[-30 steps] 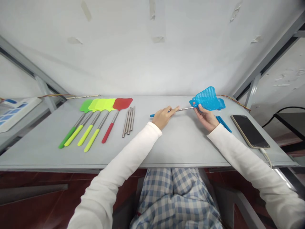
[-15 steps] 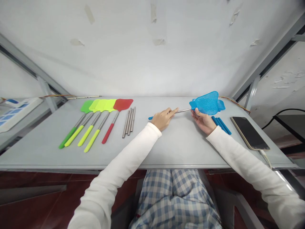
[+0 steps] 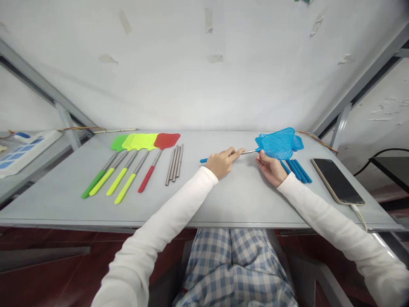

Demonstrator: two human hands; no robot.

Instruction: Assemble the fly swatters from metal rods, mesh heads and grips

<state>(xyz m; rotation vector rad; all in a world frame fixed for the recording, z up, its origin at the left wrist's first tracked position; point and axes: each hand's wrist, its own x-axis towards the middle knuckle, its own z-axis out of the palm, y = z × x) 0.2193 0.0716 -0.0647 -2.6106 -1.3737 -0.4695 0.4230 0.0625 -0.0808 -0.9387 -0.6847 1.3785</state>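
Note:
A blue fly swatter lies level between my hands above the table's right half. Its metal rod shows in the middle, and a blue handle end sticks out on the left. My left hand is closed around the handle end, with its index finger stretched along the rod. With thumb and fingers my right hand pinches the neck below the mesh head. Behind that head another blue swatter head partly shows. Several blue handle grips lie just right of my right hand, one partly covered.
Several metal rods lie left of my left hand. Farther left is a row of fly swatters: green, yellow and red. A phone with a charging cable lies at the right; a power strip is at the far left.
The view has shifted slightly. The blue swatter's head has tilted down a little and now partly covers a blue grip. Both hands keep their hold.

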